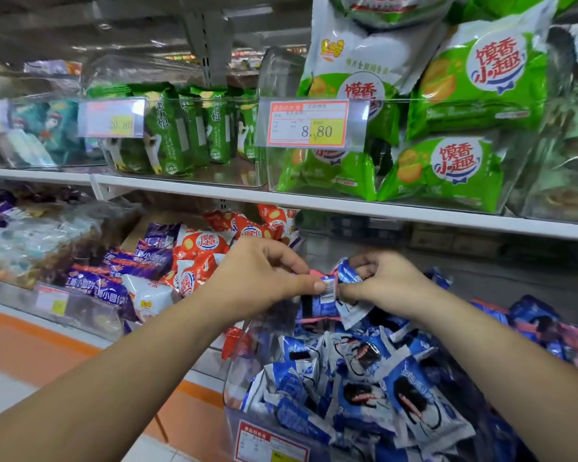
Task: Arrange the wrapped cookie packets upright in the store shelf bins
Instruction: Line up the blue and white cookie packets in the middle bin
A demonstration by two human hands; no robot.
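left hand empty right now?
No, the left hand pinches a blue barcoded packet above the bin.

A blue-white packet [346, 275] with a pink edge sits between the fingers [301, 281]; blue-white cookie packets [364, 368] lie below, orange-red packets [202, 245] leftward.

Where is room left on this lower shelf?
Bare grey patch behind the left hand and right hand, between the blue cookie packets and the white shelf board. The bin's front, the orange packets and purple packets leftward are crowded.
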